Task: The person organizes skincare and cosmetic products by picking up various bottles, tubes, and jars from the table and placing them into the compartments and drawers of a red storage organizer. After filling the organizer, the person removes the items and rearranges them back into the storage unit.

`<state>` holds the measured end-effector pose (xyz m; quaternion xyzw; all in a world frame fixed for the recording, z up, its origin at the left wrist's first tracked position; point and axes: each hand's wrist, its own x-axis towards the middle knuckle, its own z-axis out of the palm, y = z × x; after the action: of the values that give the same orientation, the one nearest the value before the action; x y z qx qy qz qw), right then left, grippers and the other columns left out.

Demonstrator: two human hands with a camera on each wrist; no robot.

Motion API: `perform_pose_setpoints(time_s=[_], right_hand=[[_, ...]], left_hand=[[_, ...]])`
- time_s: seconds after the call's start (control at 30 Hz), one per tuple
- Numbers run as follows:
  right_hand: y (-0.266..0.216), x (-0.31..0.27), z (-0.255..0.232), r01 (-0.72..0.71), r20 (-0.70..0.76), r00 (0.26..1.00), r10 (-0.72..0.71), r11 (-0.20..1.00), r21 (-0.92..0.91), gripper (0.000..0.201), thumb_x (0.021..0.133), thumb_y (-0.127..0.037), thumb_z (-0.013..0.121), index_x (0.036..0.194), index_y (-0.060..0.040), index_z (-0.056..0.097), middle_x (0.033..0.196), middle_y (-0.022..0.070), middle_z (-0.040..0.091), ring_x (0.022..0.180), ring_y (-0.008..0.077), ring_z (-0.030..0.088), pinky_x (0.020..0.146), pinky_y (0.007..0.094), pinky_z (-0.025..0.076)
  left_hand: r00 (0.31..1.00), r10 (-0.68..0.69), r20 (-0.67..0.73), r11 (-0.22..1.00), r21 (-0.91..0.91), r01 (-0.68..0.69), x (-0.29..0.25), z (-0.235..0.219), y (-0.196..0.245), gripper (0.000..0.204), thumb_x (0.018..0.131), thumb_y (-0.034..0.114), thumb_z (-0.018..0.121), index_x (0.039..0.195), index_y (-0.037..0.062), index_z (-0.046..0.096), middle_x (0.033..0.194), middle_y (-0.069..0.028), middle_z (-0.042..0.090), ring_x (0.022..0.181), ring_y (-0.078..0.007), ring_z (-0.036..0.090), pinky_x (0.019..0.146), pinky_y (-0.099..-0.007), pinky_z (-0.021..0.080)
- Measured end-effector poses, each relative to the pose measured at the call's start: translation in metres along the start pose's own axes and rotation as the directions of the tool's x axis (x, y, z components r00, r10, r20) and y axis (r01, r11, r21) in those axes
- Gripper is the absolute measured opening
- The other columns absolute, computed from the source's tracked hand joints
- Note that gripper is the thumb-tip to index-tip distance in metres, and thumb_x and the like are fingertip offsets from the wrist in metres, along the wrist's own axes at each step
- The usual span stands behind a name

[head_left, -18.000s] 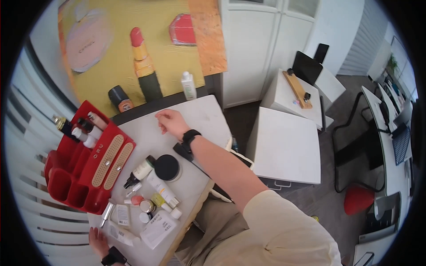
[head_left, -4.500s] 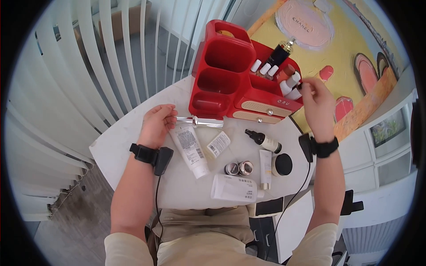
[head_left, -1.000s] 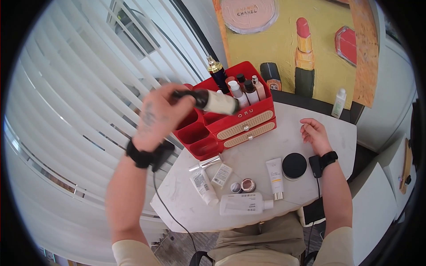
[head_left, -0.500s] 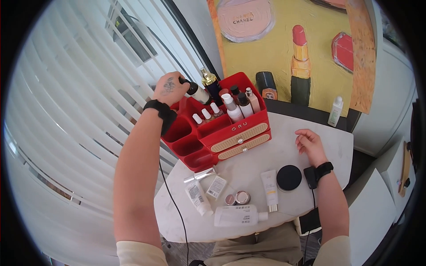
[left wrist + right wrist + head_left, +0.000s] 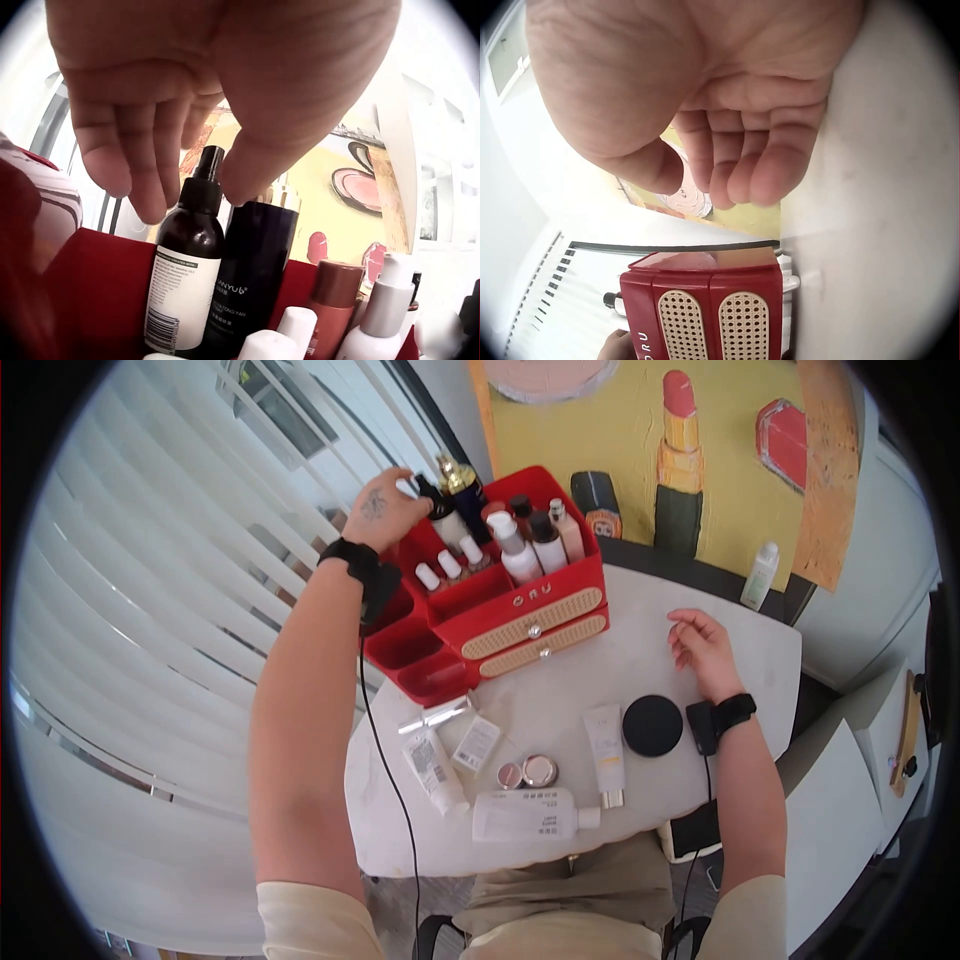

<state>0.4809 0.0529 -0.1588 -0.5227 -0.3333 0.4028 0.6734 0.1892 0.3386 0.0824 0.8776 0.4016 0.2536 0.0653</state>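
Observation:
My left hand (image 5: 387, 512) is at the back left of the red organizer (image 5: 452, 622), over a dark bottle with a white label (image 5: 447, 523). In the left wrist view the bottle (image 5: 184, 289) stands beside a dark blue bottle (image 5: 255, 262), its black nozzle (image 5: 202, 184) between the loosely spread fingers and thumb of my left hand (image 5: 187, 97); contact is unclear. My right hand (image 5: 703, 650) hangs with loosely bent, empty fingers over the right of the table (image 5: 560, 700); the right wrist view shows the same hand (image 5: 727, 112).
White-capped small bottles (image 5: 450, 565) and a pump bottle (image 5: 515, 550) stand in the organizer. A black round lid (image 5: 652, 726), a tube (image 5: 605, 755), a white bottle (image 5: 525, 816), two small jars and another tube (image 5: 435, 772) lie in front. A cable (image 5: 392, 780) runs from the left wrist.
The dark labelled bottle has gone from above the organizer down into its back part, beside the dark blue bottle. The left hand's grasp has loosened. The right hand has stayed over the table's right side.

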Motion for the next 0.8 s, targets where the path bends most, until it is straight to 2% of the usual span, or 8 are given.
perform_pose_setpoints(time_s=[0.2, 0.27, 0.33, 0.47, 0.53, 0.6, 0.73, 0.8], right_hand=[[0.004, 0.001, -0.002, 0.002, 0.01, 1.0, -0.002, 1.0, -0.024, 0.023, 0.094, -0.014, 0.051, 0.112, -0.0058, 0.062, 0.081, -0.0009, 0.059, 0.064, 0.0061, 0.054, 0.053, 0.0209, 0.044], [0.005, 0.001, -0.003, 0.009, 0.02, 1.0, -0.008, 1.0, -0.018, 0.023, 0.095, -0.015, 0.052, 0.113, -0.0058, 0.062, 0.081, -0.001, 0.059, 0.065, 0.0061, 0.054, 0.053, 0.0209, 0.044], [0.004, 0.001, -0.002, 0.011, 0.003, 1.0, -0.011, 0.999, -0.037, 0.023, 0.095, -0.015, 0.052, 0.113, -0.0056, 0.062, 0.082, -0.001, 0.059, 0.065, 0.006, 0.054, 0.054, 0.0211, 0.044], [0.005, 0.001, -0.003, 0.019, 0.005, 1.0, -0.019, 0.999, -0.039, 0.023, 0.095, -0.015, 0.052, 0.113, -0.0052, 0.062, 0.082, -0.0009, 0.059, 0.066, 0.0061, 0.054, 0.054, 0.0213, 0.044], [0.004, 0.0, -0.002, 0.021, -0.002, 1.0, -0.021, 1.0, -0.023, 0.024, 0.093, -0.011, 0.051, 0.112, -0.0035, 0.062, 0.082, 0.0004, 0.06, 0.066, 0.0066, 0.054, 0.055, 0.0215, 0.045], [0.004, 0.001, -0.002, 0.024, 0.003, 1.0, -0.024, 1.0, -0.021, 0.024, 0.093, -0.012, 0.051, 0.112, -0.0033, 0.062, 0.083, 0.0006, 0.06, 0.066, 0.0066, 0.054, 0.055, 0.0215, 0.045], [0.007, 0.002, -0.005, 0.035, 0.004, 0.999, -0.035, 0.999, -0.011, 0.023, 0.095, -0.014, 0.052, 0.114, -0.004, 0.061, 0.083, -0.0003, 0.06, 0.066, 0.0062, 0.054, 0.056, 0.0203, 0.044], [0.009, 0.002, -0.004, 0.043, -0.002, 0.999, -0.043, 0.999, -0.007, 0.023, 0.095, -0.013, 0.052, 0.114, -0.004, 0.061, 0.083, -0.0002, 0.06, 0.066, 0.0064, 0.054, 0.056, 0.0204, 0.044]], left_hand=[[0.998, -0.065, 0.021, 0.986, -0.15, 0.067, -0.036, -0.019, 0.005, 0.057, 0.079, 0.02, 0.066, 0.126, -0.0086, 0.051, 0.082, -0.0127, 0.072, 0.071, -0.0173, 0.068, 0.069, -0.0306, 0.054], [0.999, 0.009, -0.04, 0.975, -0.22, -0.017, -0.059, -0.025, 0.008, 0.052, 0.082, 0.017, 0.065, 0.125, -0.009, 0.052, 0.083, -0.0129, 0.072, 0.07, -0.0161, 0.067, 0.068, -0.0293, 0.053], [0.985, 0.112, -0.133, 0.989, -0.079, -0.124, -0.09, -0.028, 0.009, 0.035, 0.083, 0.013, 0.064, 0.115, -0.0013, 0.062, 0.083, -0.0095, 0.07, 0.071, -0.0152, 0.066, 0.068, -0.029, 0.053], [0.996, -0.054, 0.077, 0.988, -0.143, 0.064, -0.179, -0.025, 0.008, 0.027, 0.083, 0.009, 0.067, 0.109, 0.0016, 0.065, 0.088, -0.0059, 0.07, 0.075, -0.012, 0.064, 0.07, -0.0268, 0.051], [0.994, -0.02, 0.111, 0.999, -0.036, 0.024, -0.219, -0.014, -0.018, 0.026, 0.082, 0.007, 0.067, 0.107, 0.002, 0.066, 0.089, -0.0075, 0.069, 0.076, -0.0149, 0.064, 0.071, -0.0275, 0.051], [0.975, -0.134, 0.176, 0.985, -0.085, 0.15, -0.252, -0.001, -0.044, 0.031, 0.079, 0.01, 0.07, 0.109, 0.0014, 0.065, 0.095, -0.0135, 0.07, 0.08, -0.0214, 0.066, 0.075, -0.0317, 0.053], [0.954, -0.262, 0.146, 0.952, -0.12, 0.28, -0.291, 0.03, -0.091, 0.033, 0.08, 0.011, 0.071, 0.111, 0.0011, 0.065, 0.1, -0.0143, 0.069, 0.085, -0.0225, 0.066, 0.078, -0.0329, 0.053], [0.927, -0.298, 0.23, 0.918, -0.196, 0.344, -0.297, 0.041, -0.105, 0.036, 0.08, 0.013, 0.071, 0.114, 0.0012, 0.065, 0.101, -0.0136, 0.069, 0.09, -0.0231, 0.065, 0.08, -0.0339, 0.052]])
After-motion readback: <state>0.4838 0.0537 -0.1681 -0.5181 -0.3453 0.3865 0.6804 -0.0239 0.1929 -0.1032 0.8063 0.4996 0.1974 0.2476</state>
